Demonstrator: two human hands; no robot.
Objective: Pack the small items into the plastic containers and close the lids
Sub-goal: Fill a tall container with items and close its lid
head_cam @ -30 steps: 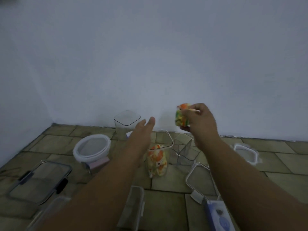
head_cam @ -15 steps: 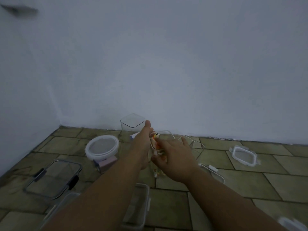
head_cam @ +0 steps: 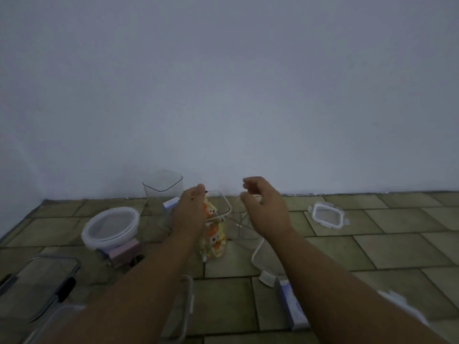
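Well, nearest the bottom edge an open clear box (head_cam: 184, 306) stands between the two forearms. A blue and white carton (head_cam: 291, 307) lies just right of it under the right arm, and a flat lid with black clasps (head_cam: 37, 285) sits at lower left. A little further up, a thin clear lid (head_cam: 259, 256) lies on the tiled floor (head_cam: 387, 249) beside the right forearm. On the left a round tub with a white lid (head_cam: 111, 225) rests on a pink box (head_cam: 124, 252).

In the middle of the frame stands the tall clear jar (head_cam: 224, 207), uncovered, with the colourful packets (head_cam: 214, 238) piled inside it. The left hand (head_cam: 188, 214) lies flat against the jar's left side, thumb straight along the rim, just as it did half a second ago. Its other fingers are hidden behind the hand.

The right hand (head_cam: 265, 209) has changed. Half a second ago it was down at the jar's mouth with an orange packet in its fingertips. Now it hovers just right of the jar, clear of it, fingers loosely curled and a little apart, holding nothing. A second clear container shows dimly behind it.

Further back, a square clear tub (head_cam: 162, 186) stands by the wall at centre left. A white-rimmed lid (head_cam: 326, 216) lies alone on the floor at the right.
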